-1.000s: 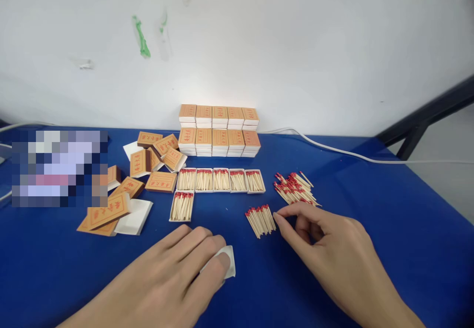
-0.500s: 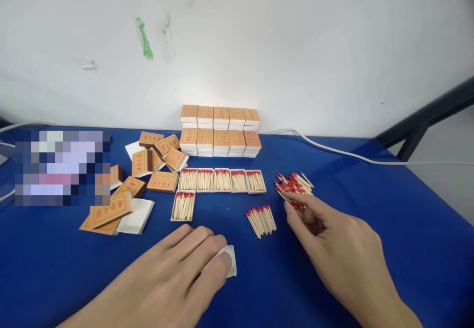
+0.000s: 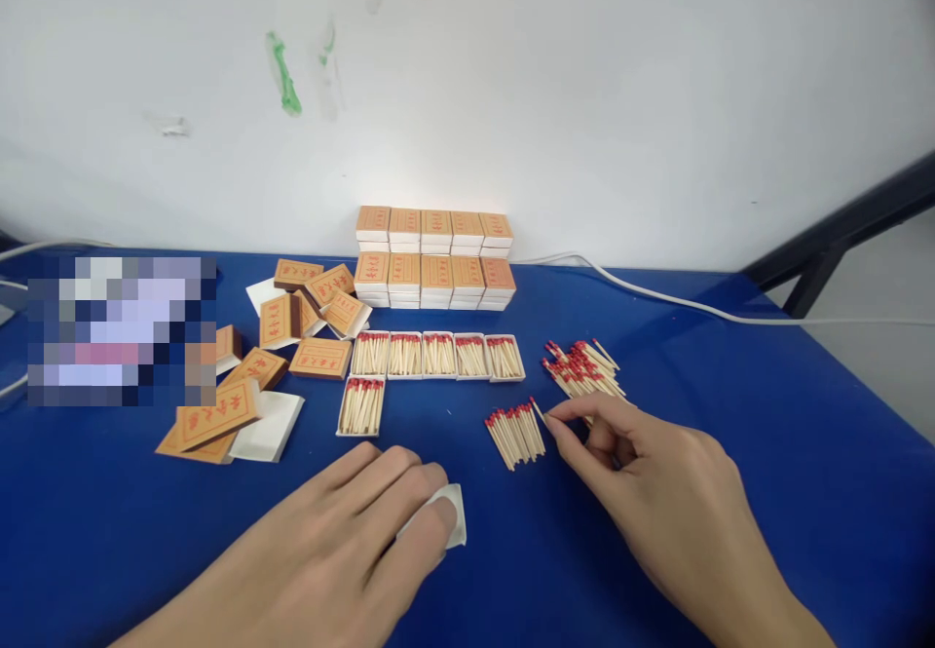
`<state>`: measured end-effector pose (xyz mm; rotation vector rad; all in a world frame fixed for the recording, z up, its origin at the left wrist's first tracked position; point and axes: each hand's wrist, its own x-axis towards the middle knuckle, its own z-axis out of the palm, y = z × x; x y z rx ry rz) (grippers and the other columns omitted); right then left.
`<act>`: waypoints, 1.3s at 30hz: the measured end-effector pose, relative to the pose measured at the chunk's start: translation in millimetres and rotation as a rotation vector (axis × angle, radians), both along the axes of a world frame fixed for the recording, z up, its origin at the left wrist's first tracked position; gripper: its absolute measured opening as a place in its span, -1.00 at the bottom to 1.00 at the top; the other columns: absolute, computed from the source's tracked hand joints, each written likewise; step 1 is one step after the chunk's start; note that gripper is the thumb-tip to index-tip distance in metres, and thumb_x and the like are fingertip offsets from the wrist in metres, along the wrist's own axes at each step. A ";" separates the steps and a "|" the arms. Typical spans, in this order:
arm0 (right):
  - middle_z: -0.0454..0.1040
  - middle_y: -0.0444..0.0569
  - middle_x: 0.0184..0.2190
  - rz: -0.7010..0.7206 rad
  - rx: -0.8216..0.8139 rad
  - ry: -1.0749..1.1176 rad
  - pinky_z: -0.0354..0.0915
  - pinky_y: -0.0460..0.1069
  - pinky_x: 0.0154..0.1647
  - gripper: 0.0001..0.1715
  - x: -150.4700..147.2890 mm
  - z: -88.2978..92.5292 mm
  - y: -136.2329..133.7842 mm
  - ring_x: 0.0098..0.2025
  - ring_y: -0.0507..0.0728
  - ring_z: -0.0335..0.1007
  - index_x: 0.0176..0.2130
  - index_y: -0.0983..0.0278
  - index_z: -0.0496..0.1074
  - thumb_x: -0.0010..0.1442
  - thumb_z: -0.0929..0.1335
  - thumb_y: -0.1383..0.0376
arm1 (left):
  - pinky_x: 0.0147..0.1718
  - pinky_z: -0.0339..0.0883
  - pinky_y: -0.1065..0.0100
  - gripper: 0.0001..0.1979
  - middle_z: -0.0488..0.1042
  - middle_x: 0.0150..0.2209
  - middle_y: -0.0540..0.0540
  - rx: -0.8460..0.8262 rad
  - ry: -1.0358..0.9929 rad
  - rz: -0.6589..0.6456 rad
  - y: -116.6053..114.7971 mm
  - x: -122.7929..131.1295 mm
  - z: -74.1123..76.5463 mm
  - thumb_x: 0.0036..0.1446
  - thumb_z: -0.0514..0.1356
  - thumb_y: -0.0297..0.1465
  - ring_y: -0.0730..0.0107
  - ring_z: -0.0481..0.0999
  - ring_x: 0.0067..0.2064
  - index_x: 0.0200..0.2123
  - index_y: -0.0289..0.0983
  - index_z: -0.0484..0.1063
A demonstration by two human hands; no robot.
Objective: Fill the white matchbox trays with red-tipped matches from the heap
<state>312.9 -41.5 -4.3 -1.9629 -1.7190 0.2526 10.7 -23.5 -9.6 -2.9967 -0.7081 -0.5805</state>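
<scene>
Between thumb and forefinger, my right hand [image 3: 650,473] pinches a single match [image 3: 538,409], its red head pointing up and left. That match is at the right end of a neat row of matches [image 3: 514,436] lying side by side on the blue table. Behind the right hand is a loose heap of matches [image 3: 580,365], partly covered by the fingers. My left hand [image 3: 365,521] is closed on a white matchbox tray [image 3: 456,516], mostly hidden under the fingers. Beyond it, a filled tray of matches [image 3: 361,406] stands in front of a line of several filled trays [image 3: 438,355].
Stacked orange matchboxes [image 3: 436,270] stand in two rows by the wall. Loose matchbox sleeves [image 3: 219,412] and a white tray [image 3: 267,426] lie on the left, near a blurred-out object [image 3: 121,331]. A white cable [image 3: 657,294] runs along the back right of the table [image 3: 804,473].
My right hand has moved from the heap left and toward me, carrying one match to the end of the row. My left hand stays where it was.
</scene>
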 end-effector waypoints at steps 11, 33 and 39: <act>0.36 -0.23 -0.59 -0.097 0.004 0.087 0.23 -0.02 -0.53 -0.52 9.1 7.0 -3.8 -0.58 0.07 0.29 -0.20 0.08 0.69 0.45 0.39 -0.19 | 0.23 0.34 0.03 -0.67 0.69 0.12 -0.10 0.006 -0.003 0.006 1.6 -0.6 -1.2 0.67 0.02 -0.46 0.11 0.63 0.10 0.13 -0.26 0.62; 0.42 -0.23 -0.64 -0.178 0.065 -0.193 0.14 -0.07 -0.78 -0.33 18.2 -4.5 -48.3 -0.75 0.06 0.38 -0.27 0.01 0.69 0.44 0.29 -0.36 | 0.09 0.54 0.08 -0.75 0.72 0.05 -0.08 0.011 -0.028 -0.010 5.3 4.9 7.3 0.63 0.08 -0.50 0.15 0.71 0.02 0.08 -0.28 0.58; 0.42 -0.24 -0.65 -0.167 0.042 -0.184 0.15 -0.10 -0.81 -0.34 25.5 -6.5 -52.8 -0.76 0.06 0.39 -0.27 -0.01 0.68 0.42 0.31 -0.38 | 0.11 0.52 0.05 -0.77 0.71 0.07 -0.08 -0.001 -0.020 -0.018 3.3 2.1 4.5 0.61 0.11 -0.51 0.12 0.70 0.03 0.08 -0.29 0.58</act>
